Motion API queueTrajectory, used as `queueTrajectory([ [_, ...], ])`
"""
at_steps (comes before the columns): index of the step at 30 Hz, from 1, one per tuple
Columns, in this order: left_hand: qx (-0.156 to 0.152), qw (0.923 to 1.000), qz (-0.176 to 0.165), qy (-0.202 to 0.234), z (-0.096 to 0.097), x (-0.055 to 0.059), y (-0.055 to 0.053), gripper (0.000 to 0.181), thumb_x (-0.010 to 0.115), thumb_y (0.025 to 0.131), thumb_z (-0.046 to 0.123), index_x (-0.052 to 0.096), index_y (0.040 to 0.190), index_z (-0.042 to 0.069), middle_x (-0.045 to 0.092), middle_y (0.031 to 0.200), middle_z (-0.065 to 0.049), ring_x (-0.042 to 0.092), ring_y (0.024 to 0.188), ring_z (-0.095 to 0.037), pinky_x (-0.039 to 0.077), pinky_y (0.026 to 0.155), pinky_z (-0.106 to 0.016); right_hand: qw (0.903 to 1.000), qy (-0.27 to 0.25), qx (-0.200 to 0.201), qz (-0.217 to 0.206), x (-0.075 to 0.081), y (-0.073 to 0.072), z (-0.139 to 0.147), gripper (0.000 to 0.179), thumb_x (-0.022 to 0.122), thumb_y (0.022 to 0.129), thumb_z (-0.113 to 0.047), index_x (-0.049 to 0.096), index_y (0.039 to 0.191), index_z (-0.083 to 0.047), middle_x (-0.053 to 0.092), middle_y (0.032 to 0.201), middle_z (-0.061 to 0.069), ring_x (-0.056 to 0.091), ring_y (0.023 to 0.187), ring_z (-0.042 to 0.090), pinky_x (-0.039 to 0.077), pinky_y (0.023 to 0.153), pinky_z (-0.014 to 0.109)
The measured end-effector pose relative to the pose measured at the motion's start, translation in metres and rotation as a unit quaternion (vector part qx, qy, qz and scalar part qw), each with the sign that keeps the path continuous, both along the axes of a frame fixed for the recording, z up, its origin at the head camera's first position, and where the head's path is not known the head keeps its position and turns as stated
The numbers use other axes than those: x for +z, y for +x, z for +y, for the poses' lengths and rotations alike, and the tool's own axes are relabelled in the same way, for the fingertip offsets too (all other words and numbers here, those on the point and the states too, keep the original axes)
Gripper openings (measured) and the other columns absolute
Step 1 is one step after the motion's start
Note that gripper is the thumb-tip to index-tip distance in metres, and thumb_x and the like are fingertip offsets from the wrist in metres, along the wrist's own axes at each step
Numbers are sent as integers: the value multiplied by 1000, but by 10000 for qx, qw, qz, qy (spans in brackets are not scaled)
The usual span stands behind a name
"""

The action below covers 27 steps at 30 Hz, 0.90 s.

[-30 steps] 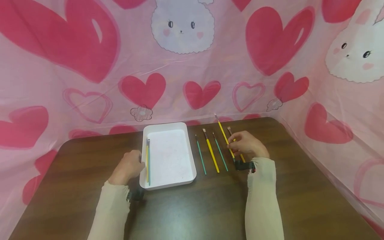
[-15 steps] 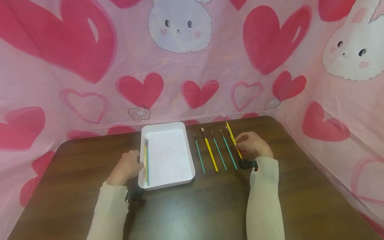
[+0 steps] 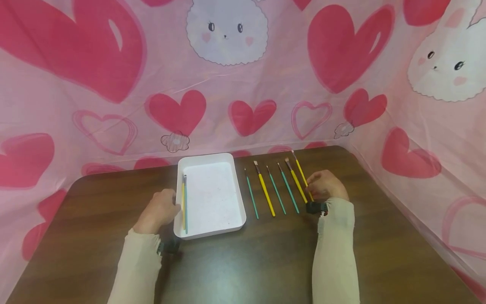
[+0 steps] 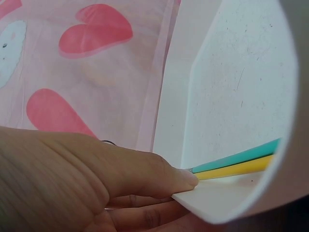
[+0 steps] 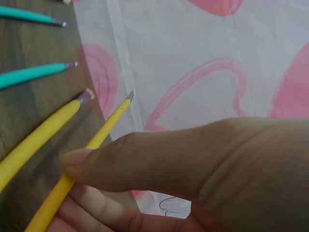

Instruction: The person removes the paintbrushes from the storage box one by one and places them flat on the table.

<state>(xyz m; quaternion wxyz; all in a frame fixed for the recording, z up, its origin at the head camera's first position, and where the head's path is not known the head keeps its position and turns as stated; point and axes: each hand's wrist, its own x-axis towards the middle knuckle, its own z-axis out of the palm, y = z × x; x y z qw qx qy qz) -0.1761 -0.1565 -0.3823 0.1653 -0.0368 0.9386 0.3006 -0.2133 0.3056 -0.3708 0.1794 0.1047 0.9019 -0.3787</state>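
right hand [image 3: 326, 185] just slid right with the thin yellow brush [image 3: 300, 167], pinched between thumb and fingers. a second ago it covered the fourth brush, a teal one [image 3: 289, 190], and then crossed the fifth, a fat yellow one [image 3: 297, 181]; both show now. for the work, i'd say that puts the held brush at the right end of the row, not yet let go (can't tell if it touches the table [image 3: 243, 261]). the rest of the row, leftwards: second teal brush [image 3: 276, 190], wide yellow brush [image 3: 266, 190], first teal brush [image 3: 252, 192], all lying apart.

left hand [image 3: 157, 210] hasn't shifted: grips the left wall of the tray [image 3: 212, 190], thumb inside, fingers outside. inside, along that wall, lie a yellow handle [image 3: 183, 207] and a teal handle [image 3: 186, 202], side by side.

brands, labels, writing: none i can read (handles too small and soft). backdrop [image 3: 243, 80] has only printed hearts [image 3: 336, 50] and bunnies [image 3: 228, 29], no letters visible.
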Motion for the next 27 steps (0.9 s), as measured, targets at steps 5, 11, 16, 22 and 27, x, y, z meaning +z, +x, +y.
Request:
queueTrajectory([
  [5,-13,10000,13,-18,0,0,0,52,69,95,15,49,138,-5,62,124,-26,64,103,-39,57,90,-62,9997,145,-181,-79,-4,1,4,28,64,92,-5,63,117,6,66,107,20,70,89,30,61,84,43],
  [11,-10,10000,-10,-69,0,0,-1,52,69,95,15,49,138,-5,62,124,-27,64,103,-39,56,90,-62,9993,116,-355,-59,-10,2,8,24,64,92,-3,64,113,8,65,106,20,69,90,32,61,84,44],
  [16,-13,10000,-31,-80,0,-1,-1,52,69,95,15,49,138,-5,62,124,-27,64,102,-39,57,89,-62,9981,433,-433,46,-15,4,10,21,66,89,-4,65,107,7,66,98,17,68,82,28,59,73,36],
  [22,-14,10000,37,-86,0,-1,0,50,69,95,14,50,136,-5,63,122,-26,64,99,-37,58,88,-61,9961,671,-575,13,-16,2,12,19,71,86,-5,68,103,4,66,94,15,66,80,26,54,68,32],
  [27,-16,9999,15,-106,0,0,-1,51,68,95,14,49,138,-6,61,125,-27,64,102,-39,56,90,-63,9954,682,-674,-44,-17,1,12,20,72,86,-5,69,103,4,66,94,15,66,80,26,53,68,32],
])
